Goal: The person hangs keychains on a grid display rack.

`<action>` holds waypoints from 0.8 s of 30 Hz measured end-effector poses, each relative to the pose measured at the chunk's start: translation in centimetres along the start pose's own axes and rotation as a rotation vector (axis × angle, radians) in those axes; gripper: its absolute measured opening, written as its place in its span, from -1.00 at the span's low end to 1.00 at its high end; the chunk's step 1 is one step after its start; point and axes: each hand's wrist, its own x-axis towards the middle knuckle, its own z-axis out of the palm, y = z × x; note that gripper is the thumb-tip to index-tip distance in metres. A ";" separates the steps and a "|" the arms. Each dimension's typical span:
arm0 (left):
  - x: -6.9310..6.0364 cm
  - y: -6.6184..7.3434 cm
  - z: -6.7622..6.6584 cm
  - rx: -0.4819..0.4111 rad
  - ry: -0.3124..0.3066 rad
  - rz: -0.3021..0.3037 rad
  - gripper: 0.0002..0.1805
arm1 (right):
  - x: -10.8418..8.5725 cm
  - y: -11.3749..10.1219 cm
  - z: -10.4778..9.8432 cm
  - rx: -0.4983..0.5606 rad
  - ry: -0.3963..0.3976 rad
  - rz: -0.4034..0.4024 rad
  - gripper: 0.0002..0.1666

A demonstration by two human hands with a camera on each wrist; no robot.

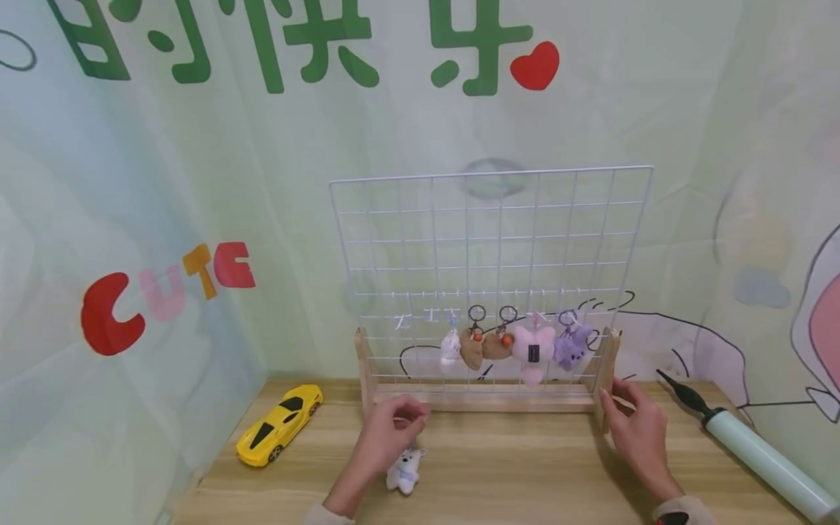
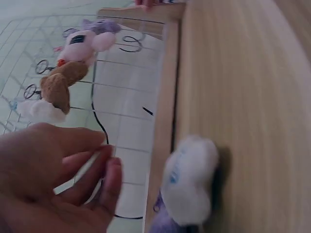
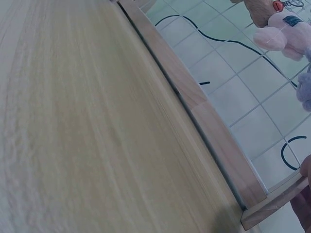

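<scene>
Behind the fingers of the left hand [image 1: 389,434] and right hand [image 1: 636,436] hangs a printed backdrop [image 1: 590,124]; beneath them lies a wood-grain table [image 1: 518,470]. Between the two sets of fingers, rising well above them, stands a wire grid rack [image 1: 501,237]. Right of the right fingers lies a pale green pump [image 1: 751,448], black nozzle pointing away. Left of the left fingers, well apart, sits a yellow toy car [image 1: 281,426].

Right hand: thumb and fingers grip the rack's right wooden upright [image 1: 607,364]. Left hand: fingers loosely bent, tips close to the thumb, nothing seen held. Above and between the fingers, five plush pendants [image 1: 534,344] hang in a row: white, two brown, pink, purple. Just below the left fingers, a white bear plush [image 1: 405,470] lies on the table, blue at its neck; beside it, a purple piece [image 2: 165,222] shows only partly.
</scene>
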 end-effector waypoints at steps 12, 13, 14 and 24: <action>-2.1 -0.6 0.4 0.325 -0.271 0.020 -0.88 | 0.0 0.0 0.0 0.014 -0.006 0.019 -0.69; -2.2 -0.6 0.5 0.347 -0.258 0.028 -0.87 | 0.0 0.0 0.0 0.006 -0.002 0.019 -0.70; -2.3 -0.5 0.6 0.374 -0.245 0.037 -0.87 | 0.0 0.0 0.1 0.001 0.001 0.017 -0.70; -1.7 -5.6 2.9 0.552 -0.202 0.332 -0.68 | 0.2 0.2 0.1 0.026 -0.005 0.008 -0.71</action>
